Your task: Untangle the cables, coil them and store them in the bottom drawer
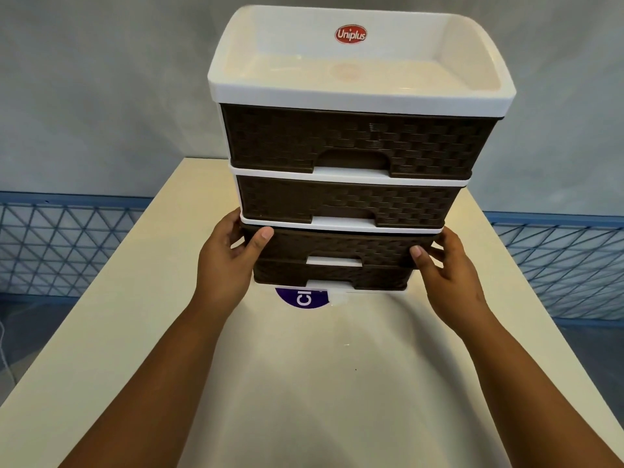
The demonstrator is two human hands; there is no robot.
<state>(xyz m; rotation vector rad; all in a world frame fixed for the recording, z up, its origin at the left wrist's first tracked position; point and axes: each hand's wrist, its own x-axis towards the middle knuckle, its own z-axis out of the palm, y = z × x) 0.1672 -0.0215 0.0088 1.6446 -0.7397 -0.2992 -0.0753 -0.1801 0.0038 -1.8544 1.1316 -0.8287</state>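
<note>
A white plastic drawer unit [351, 92] with dark brown woven-pattern drawers stands on a cream table [337, 383]. My left hand [224, 265] grips the left end of the third drawer from the top [337, 246], with the thumb on its front. My right hand [445, 268] grips the right end of the same drawer in the same way. This drawer sticks out a little from the frame. The bottom drawer [331, 276] sits just below it, and its front looks pushed in. No cables are in view.
The unit's top is an open white tray with a red logo sticker [350, 34]. A round purple sticker [300, 298] on the table shows partly under the unit's front. Blue wire-mesh fencing [67, 244] runs behind the table on both sides, in front of a grey wall.
</note>
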